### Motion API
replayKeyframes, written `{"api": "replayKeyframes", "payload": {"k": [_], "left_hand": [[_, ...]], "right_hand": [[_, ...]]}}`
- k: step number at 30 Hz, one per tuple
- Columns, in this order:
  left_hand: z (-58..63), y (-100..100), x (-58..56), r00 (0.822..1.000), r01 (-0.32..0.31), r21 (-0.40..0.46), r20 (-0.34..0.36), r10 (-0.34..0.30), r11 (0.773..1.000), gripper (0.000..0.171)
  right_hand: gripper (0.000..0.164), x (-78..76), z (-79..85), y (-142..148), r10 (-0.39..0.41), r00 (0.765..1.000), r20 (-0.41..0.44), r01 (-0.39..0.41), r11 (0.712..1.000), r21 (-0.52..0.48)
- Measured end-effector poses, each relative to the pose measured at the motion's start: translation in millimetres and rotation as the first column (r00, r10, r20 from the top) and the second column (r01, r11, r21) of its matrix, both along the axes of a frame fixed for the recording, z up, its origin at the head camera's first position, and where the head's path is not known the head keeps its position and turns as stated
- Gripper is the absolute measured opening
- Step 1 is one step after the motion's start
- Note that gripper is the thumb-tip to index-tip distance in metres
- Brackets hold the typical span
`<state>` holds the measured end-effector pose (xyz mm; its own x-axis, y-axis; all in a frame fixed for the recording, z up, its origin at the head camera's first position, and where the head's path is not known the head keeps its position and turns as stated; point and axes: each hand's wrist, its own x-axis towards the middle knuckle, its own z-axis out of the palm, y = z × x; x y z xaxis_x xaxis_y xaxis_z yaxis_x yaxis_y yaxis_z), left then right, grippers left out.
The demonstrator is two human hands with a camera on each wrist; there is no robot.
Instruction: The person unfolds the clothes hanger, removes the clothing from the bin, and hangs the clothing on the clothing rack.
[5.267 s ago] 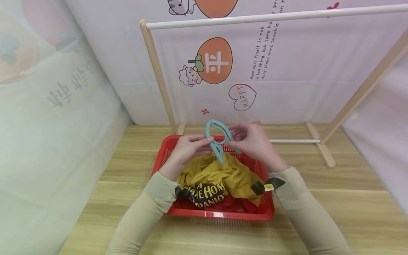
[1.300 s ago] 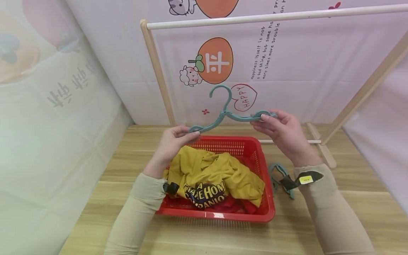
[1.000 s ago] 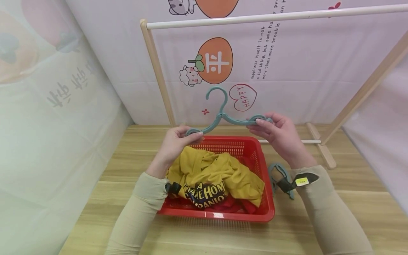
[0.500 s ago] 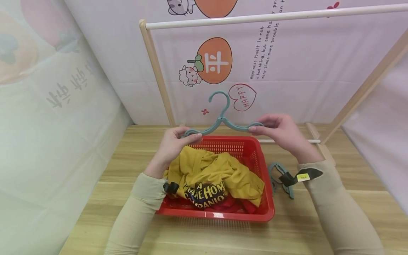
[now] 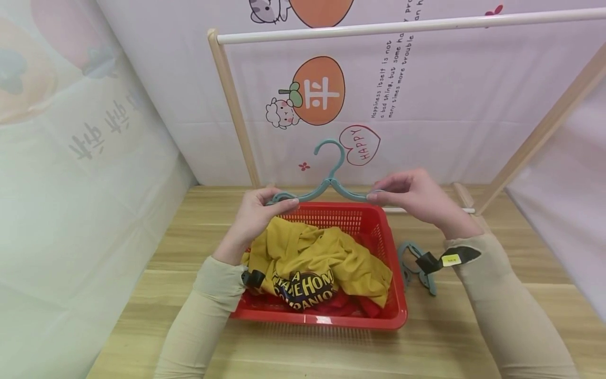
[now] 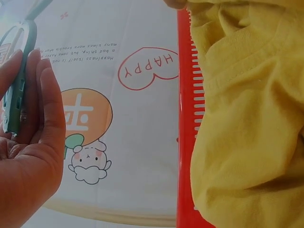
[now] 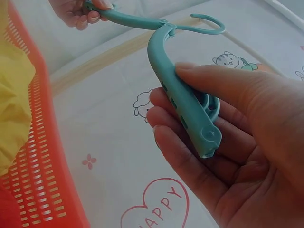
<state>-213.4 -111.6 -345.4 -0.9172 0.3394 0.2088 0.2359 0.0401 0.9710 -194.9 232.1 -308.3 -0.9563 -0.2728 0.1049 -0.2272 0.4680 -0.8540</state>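
A teal folding clothes hanger (image 5: 312, 193) is spread out above the back rim of the basket, its hook pointing up. My left hand (image 5: 255, 216) pinches the end of its left arm between thumb and fingers. The right arm's end is gripped by my right hand (image 5: 416, 200); in the right wrist view the thumb presses on the hanger arm (image 7: 178, 95) with the fingers beneath it. Under the hands, a mustard-yellow shirt (image 5: 326, 247) with dark lettering lies crumpled in the red plastic basket (image 5: 355, 322), red cloth (image 5: 341, 306) showing below it.
A second teal hanger (image 5: 411, 255), folded, lies on the wooden table (image 5: 189, 295) right of the basket, partly hidden by the right wrist strap. Behind stands a clothes rack with a white top rail (image 5: 402, 26) and wooden posts (image 5: 234, 105), before a printed sheet.
The hanger was folded at first and is now unfolded, hook raised. Lately it has sunk slightly, and my right hand has slid inward along its arm. A folded hanger now shows beside the basket.
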Motion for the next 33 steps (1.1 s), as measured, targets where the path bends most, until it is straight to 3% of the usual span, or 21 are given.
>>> {"api": "replayKeyframes", "payload": {"k": [8,14,25,33], "left_hand": [[1.0,-0.6,-0.2,1.0,-0.009,-0.003,0.014,0.009,1.0,0.016],[-0.6,-1.8,-1.6,1.0,-0.005,0.001,-0.017,0.005,1.0,0.013],[-1.4,-5.1,0.3,0.998,-0.042,-0.064,-0.049,0.039,0.997,0.017],[-2.3,-7.3,1.0,0.998,-0.051,-0.079,-0.033,0.048,0.996,0.018]], "right_hand": [[0.022,-0.5,-1.1,-1.1,0.007,1.0,-0.028,-0.007,1.0,-0.021],[0.021,0.1,-1.3,-2.2,-0.006,0.999,-0.05,0.004,0.999,-0.043],[0.019,0.0,-2.4,-1.6,-0.044,0.994,-0.1,0.038,0.997,-0.061],[0.019,0.6,-1.2,2.2,-0.075,0.987,-0.139,0.07,0.997,-0.045]]}}
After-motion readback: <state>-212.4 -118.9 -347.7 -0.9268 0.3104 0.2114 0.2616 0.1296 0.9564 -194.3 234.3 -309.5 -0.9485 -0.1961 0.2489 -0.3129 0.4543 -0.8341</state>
